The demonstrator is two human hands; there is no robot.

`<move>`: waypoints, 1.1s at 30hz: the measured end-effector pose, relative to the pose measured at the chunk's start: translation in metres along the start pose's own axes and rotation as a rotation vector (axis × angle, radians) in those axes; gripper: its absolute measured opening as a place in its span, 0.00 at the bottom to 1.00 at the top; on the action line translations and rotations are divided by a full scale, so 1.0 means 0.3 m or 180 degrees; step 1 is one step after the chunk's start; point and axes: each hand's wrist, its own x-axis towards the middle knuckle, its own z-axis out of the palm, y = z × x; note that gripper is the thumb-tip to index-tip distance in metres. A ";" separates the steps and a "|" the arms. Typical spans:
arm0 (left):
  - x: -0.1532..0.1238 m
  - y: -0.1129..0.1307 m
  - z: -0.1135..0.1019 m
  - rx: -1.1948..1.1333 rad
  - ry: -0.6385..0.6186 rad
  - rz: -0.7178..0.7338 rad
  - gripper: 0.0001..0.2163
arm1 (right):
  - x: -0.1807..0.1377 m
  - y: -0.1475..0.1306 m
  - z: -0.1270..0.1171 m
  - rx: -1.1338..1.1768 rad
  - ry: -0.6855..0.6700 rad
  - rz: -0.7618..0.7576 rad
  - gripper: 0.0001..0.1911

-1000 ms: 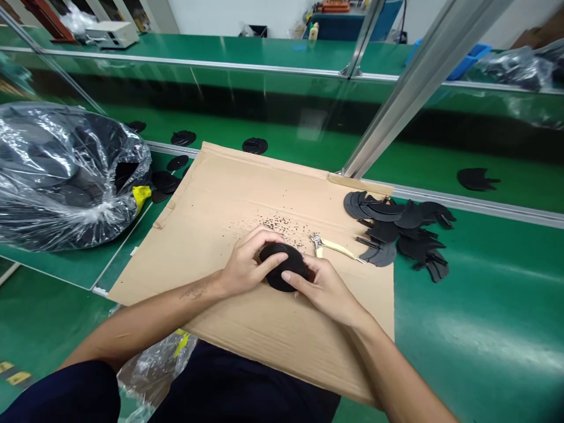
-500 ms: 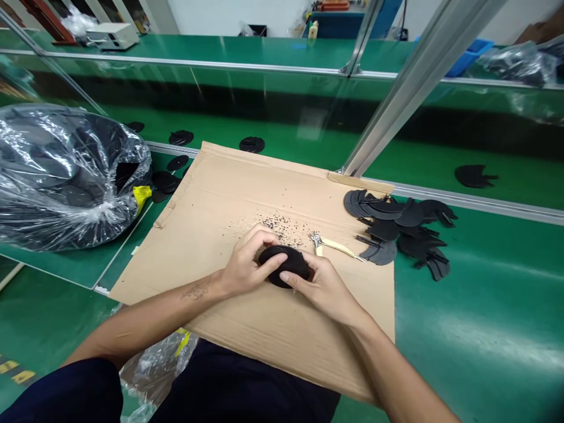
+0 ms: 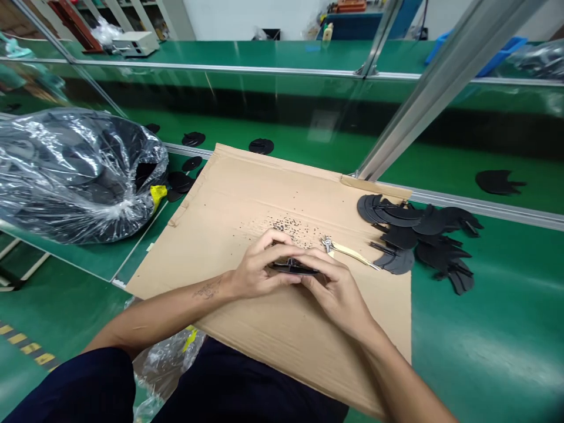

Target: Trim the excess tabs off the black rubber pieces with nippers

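Above the cardboard sheet (image 3: 264, 182), a round black plastic part (image 3: 293, 268) is turned nearly edge-on between my two hands. My left hand (image 3: 259, 267) grips its left side, fingers over the top and thumb below. On the right, my right hand (image 3: 337, 285) holds it the same way, and the fingertips of both hands meet above it. Much of the part is hidden by the fingers. Just beyond the hands lie small black scraps (image 3: 293, 228). Cutting pliers (image 3: 352, 252) with pale yellow handles rest on the cardboard to the right.
A pile of black plastic pieces (image 3: 423, 229) overlaps the cardboard's right edge. On the left stands a clear plastic bag (image 3: 79, 176) of black discs. Loose black parts (image 3: 261, 146) lie behind the cardboard. A slanted aluminium post (image 3: 423, 106) rises at the back right.
The black part has tilted from showing its broad face to nearly edge-on, and my fingers have moved over its top. The whole view has shifted, with the scene sliding slightly right.
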 end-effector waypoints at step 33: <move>0.009 0.038 -0.027 -0.0441 -0.0225 -0.0011 0.15 | -0.007 0.021 0.008 -0.0104 -0.0230 -0.0173 0.11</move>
